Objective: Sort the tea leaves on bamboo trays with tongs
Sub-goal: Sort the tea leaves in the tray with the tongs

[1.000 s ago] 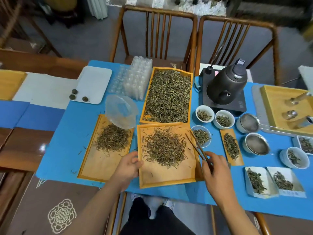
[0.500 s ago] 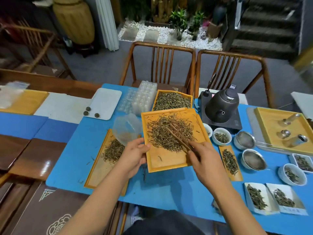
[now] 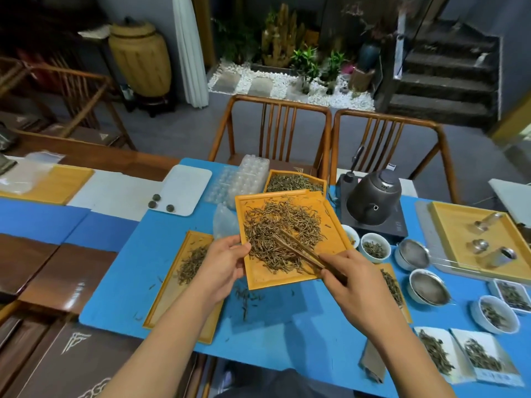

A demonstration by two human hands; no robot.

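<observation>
Lifted off the blue mat since a second ago, the middle bamboo tray (image 3: 290, 275) now hangs tilted in the air, its far edge raised toward the far tray of tea (image 3: 296, 182) behind it. Half a second ago it was already up; now it sits a little higher and closer to the person. The left hand (image 3: 224, 265) grips its near-left edge, thumb curled over the rim and fingers underneath, likely to steady the slope so the leaves can be raked. The right hand (image 3: 356, 288) pinches the wooden tongs (image 3: 298, 249), whose tips lie in the pile of tea leaves (image 3: 281, 234) spread over the tray's middle; whether the tips are pressed together cannot be told. On the mat to the left the second tray (image 3: 172, 297) lies flat with a smaller heap of leaves, probably the sorted lot. A few stray leaves (image 3: 245, 297) lie on the blue mat (image 3: 138, 268) under the raised tray, so spilling over the low edge looks like the risk.
</observation>
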